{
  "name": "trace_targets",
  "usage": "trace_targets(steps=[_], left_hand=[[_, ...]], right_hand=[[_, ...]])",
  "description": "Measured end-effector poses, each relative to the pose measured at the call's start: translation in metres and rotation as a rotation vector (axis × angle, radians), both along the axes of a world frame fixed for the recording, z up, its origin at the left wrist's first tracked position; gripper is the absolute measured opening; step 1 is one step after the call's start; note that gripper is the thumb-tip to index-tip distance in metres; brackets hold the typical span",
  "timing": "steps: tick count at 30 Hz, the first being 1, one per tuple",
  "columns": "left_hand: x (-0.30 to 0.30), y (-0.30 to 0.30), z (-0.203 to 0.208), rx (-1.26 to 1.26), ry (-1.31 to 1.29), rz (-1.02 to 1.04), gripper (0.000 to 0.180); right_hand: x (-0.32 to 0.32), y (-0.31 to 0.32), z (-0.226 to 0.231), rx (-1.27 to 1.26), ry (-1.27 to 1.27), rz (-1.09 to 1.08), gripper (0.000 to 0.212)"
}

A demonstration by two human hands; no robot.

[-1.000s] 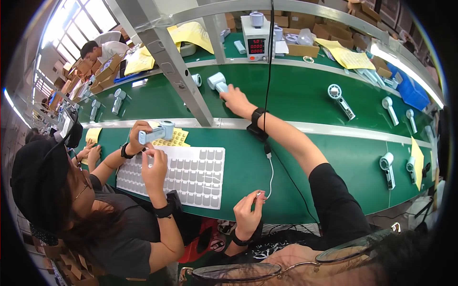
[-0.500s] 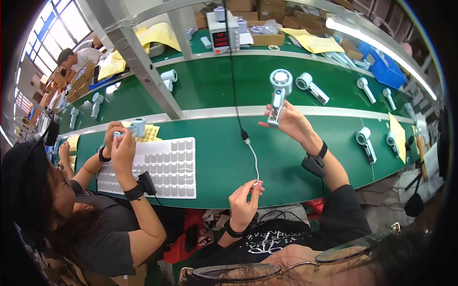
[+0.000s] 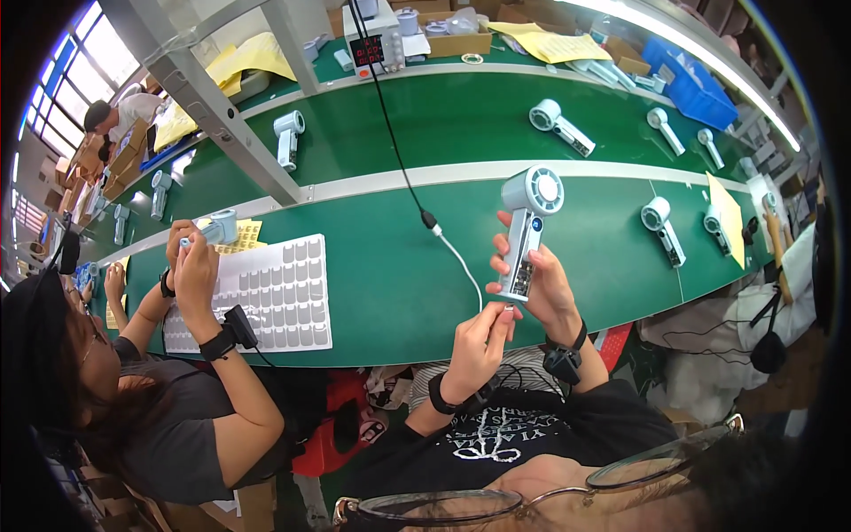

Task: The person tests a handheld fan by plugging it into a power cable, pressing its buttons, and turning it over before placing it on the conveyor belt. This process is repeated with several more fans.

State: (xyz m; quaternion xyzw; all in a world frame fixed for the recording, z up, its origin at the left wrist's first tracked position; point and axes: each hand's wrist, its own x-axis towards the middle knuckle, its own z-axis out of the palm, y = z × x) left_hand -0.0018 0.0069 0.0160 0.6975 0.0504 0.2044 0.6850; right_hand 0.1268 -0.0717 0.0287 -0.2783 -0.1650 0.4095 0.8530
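My right hand (image 3: 551, 288) is closed round the handle of a pale blue handheld fan (image 3: 523, 235). The fan stands nearly upright, its round head on top and the parts inside its handle exposed. Just below the handle's lower end, my left hand (image 3: 477, 348) pinches the plug end of a white charging cable (image 3: 462, 263). Plug and fan base are very close; whether they touch I cannot tell. The cable runs up to a black connector (image 3: 429, 219) on a dark cord that hangs from above.
More fans lie on the green bench to the right, one fan (image 3: 662, 232) closest, and another fan (image 3: 560, 127) on the belt behind. At left a co-worker's hands (image 3: 193, 266) hold a fan above a white sticker sheet (image 3: 284, 297). A metal post (image 3: 222, 124) rises behind it.
My right hand has brought the fan down and nearer to me. My left hand, with the cable plug, has come up to the fan's lower end. The view has shifted slightly.
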Motion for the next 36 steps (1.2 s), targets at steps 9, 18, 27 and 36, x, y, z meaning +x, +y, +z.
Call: trace_targets(steps=[9,18,27,36], left_hand=[[0.0,-0.001,0.0,-0.041,-0.004,0.045,0.022],[-0.005,0.007,-0.004,0.092,0.124,0.05,0.022],[-0.008,0.012,-0.015,-0.039,0.101,-0.047,0.021],[-0.005,0.01,-0.014,-0.05,0.085,-0.085,0.02]], right_hand=[[-0.01,0.006,-0.009,0.063,0.069,-0.007,0.076],[-0.016,0.011,-0.013,-0.151,-0.342,-0.153,0.075],[-0.021,0.008,-0.005,-0.199,-0.394,-0.143,0.076],[-0.019,0.008,0.002,-0.221,-0.398,-0.159,0.08]])
